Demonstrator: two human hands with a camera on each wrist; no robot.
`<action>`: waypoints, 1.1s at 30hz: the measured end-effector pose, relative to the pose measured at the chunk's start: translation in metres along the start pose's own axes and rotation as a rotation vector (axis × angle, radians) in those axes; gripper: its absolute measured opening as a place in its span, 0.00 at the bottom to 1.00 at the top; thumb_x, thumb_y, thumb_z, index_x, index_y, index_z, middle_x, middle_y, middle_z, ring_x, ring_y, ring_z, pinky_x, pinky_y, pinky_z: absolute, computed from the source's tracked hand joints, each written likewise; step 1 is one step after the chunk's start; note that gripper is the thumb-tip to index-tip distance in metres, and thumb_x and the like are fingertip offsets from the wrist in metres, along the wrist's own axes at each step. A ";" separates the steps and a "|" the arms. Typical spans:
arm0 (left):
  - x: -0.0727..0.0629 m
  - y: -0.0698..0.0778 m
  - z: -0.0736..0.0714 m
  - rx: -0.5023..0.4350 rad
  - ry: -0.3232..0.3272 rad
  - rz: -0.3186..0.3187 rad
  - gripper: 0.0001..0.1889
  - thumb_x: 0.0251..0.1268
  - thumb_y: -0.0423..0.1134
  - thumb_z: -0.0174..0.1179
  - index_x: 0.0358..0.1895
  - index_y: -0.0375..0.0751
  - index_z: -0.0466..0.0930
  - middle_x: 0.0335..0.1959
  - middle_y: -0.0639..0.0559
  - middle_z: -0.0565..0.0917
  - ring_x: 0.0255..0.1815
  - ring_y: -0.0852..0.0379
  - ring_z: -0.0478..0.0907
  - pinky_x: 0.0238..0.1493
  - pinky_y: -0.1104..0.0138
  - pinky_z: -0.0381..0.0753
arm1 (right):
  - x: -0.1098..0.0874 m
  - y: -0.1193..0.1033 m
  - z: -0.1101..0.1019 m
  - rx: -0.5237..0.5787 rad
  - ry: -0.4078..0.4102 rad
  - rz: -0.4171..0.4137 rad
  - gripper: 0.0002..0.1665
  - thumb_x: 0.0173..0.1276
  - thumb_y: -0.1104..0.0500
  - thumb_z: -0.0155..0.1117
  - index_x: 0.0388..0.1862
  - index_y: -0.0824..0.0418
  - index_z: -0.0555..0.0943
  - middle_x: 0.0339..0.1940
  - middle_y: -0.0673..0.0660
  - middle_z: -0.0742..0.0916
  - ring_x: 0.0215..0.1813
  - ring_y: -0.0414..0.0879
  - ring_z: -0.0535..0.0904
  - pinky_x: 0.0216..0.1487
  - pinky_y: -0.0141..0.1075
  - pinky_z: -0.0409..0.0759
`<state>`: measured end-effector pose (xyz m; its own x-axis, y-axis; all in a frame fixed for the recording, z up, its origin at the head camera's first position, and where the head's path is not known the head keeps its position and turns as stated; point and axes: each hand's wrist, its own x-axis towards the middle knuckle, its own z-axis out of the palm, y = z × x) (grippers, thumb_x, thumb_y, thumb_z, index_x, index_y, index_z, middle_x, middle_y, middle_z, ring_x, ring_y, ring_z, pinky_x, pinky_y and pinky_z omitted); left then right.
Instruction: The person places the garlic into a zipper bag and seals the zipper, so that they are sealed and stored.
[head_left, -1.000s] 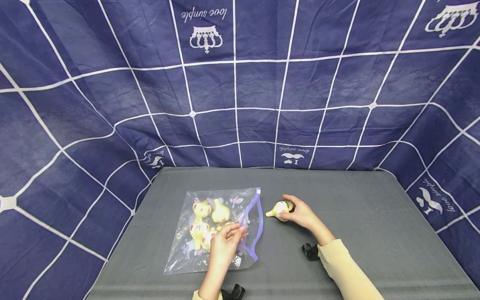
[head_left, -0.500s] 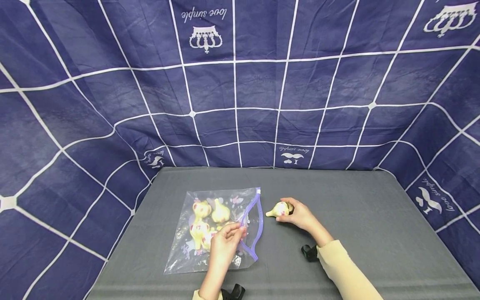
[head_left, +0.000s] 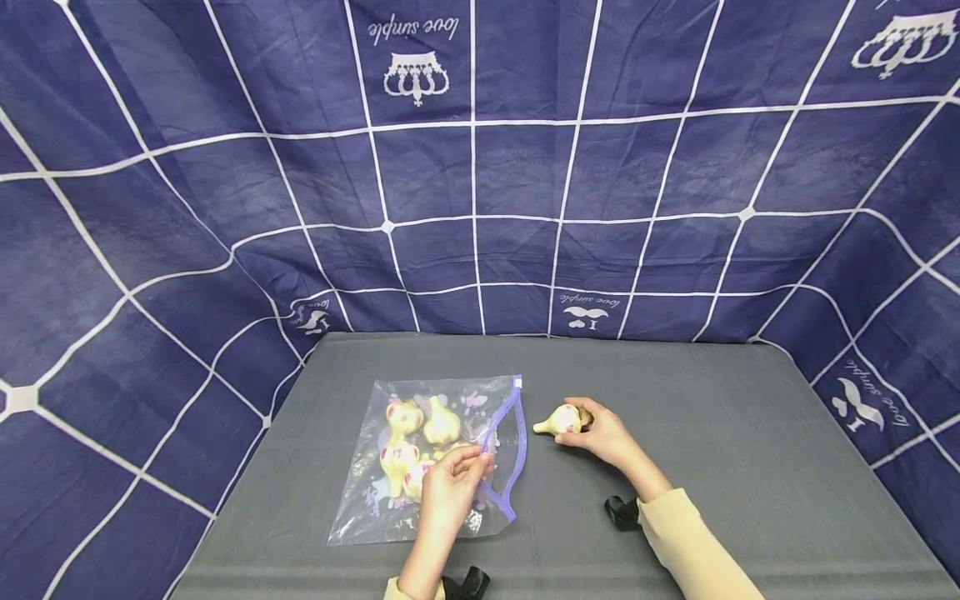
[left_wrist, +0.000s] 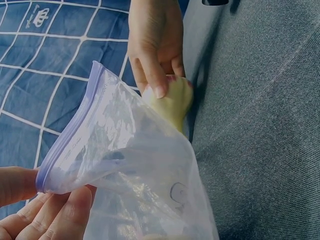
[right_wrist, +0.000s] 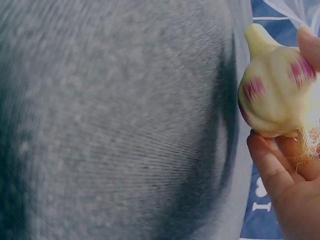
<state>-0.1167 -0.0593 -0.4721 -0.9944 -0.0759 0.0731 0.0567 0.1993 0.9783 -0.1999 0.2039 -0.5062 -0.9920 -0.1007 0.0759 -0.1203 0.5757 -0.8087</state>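
Observation:
In the head view my left hand (head_left: 447, 487) pinches the upper layer of a clear zip bag (head_left: 360, 521) at its purple seal (head_left: 522, 437), so the mouth gapes toward the right. Inside lie several garlic bulbs (head_left: 442, 425), pale yellow with purple-red patches. Just right of the mouth, my right hand (head_left: 609, 437) grips one more garlic bulb (head_left: 562, 419) between thumb and fingers, its stem end pointing left at the bag. The right wrist view shows this bulb's purple streaks and stringy roots (right_wrist: 306, 142). From the left wrist, the raised bag film overlaps part of the bulb.
A dark grey cloth-covered table (head_left: 712, 433) carries the bag. Blue curtains (head_left: 525, 175) with white grid lines stand behind it and along both sides. Black wrist straps (head_left: 621, 512) sit below each hand.
My right fingers have drawn in slightly around the garlic bulb, which stays at about the same spot. The left hand and the bag look unmoved.

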 end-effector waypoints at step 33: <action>0.001 0.001 0.001 0.028 0.003 -0.005 0.12 0.63 0.36 0.65 0.44 0.29 0.84 0.33 0.40 0.90 0.34 0.52 0.89 0.36 0.76 0.84 | -0.018 -0.040 0.024 0.343 -0.217 -0.180 0.39 0.54 0.65 0.77 0.64 0.74 0.71 0.55 0.72 0.80 0.44 0.34 0.80 0.47 0.28 0.81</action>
<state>-0.1181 -0.0585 -0.4716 -0.9944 -0.0800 0.0686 0.0489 0.2261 0.9729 -0.1761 0.1629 -0.4895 -0.9211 -0.3637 0.1388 -0.2348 0.2347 -0.9433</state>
